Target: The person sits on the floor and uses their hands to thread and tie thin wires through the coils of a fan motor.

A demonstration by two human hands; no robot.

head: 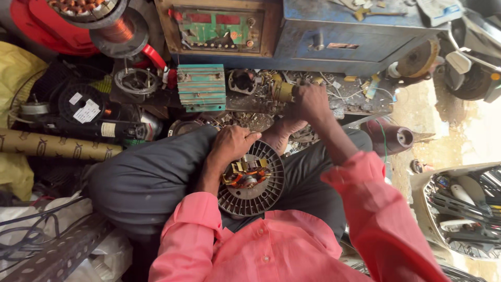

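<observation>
Person seated cross-legged on the floor, pink shirt, grey trousers. A round finned motor housing (251, 180) lies in the lap with its flat face turned up, so its axis points roughly toward the head camera; the copper windings with orange insulation (245, 175) sit just off its centre. Left hand (231, 144) rests on the upper-left rim of the housing, fingers curled over the edge and closed on it, thumb side toward the windings: a steadying hold, not a lift. Right hand (309, 100) is well apart from the housing, arm stretched forward and up to the cluttered low bench (360, 107), fingers closed around a small yellowish cylindrical piece (283, 92) that pokes out to the left of the fist (cannot tell whether it is a tool handle or a part). So the key relation: the housing lies back and down-left from the right hand, near the body, and the left hand is by far the nearer of the two, already touching it. Around them: a green finned block (201, 86) just left of the right hand's reach, a copper coil on a spool (117, 28) at upper left, a cardboard tube (52, 146) lying crosswise at far left, a maroon cylinder (391, 137) beside the right forearm.
</observation>
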